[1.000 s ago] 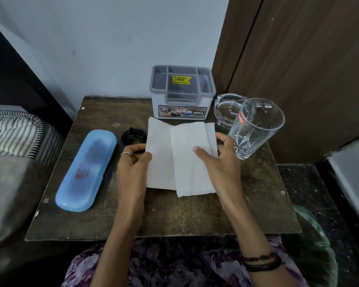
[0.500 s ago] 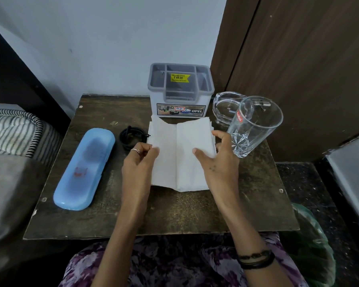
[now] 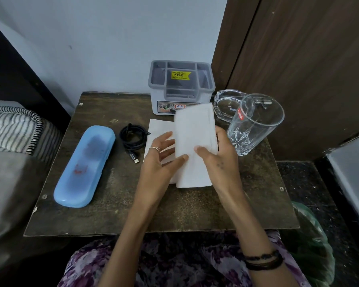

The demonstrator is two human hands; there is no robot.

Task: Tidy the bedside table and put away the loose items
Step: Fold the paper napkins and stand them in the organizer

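Note:
A white paper napkin (image 3: 193, 139) lies in the middle of the dark bedside table (image 3: 195, 210), its right half lifted and folded leftward. My right hand (image 3: 218, 162) holds that raised half, thumb on top and fingers behind. My left hand (image 3: 162, 160) rests with straight fingers on the flat left half. A coiled black cable (image 3: 133, 138) sits just left of the napkin. A blue oblong case (image 3: 84, 165) lies further left. A grey compartment organiser (image 3: 181, 88) stands at the back.
A clear drinking glass (image 3: 255, 125) stands right of the napkin, close to my right hand, with a glass ashtray (image 3: 226, 100) behind it. A striped mattress (image 3: 13, 129) borders the left side. A wooden wardrobe (image 3: 298, 69) stands at the right.
My right hand has lifted the napkin's right half and is folding it leftward. My left hand has spread flat on the left half, uncovering the black cable.

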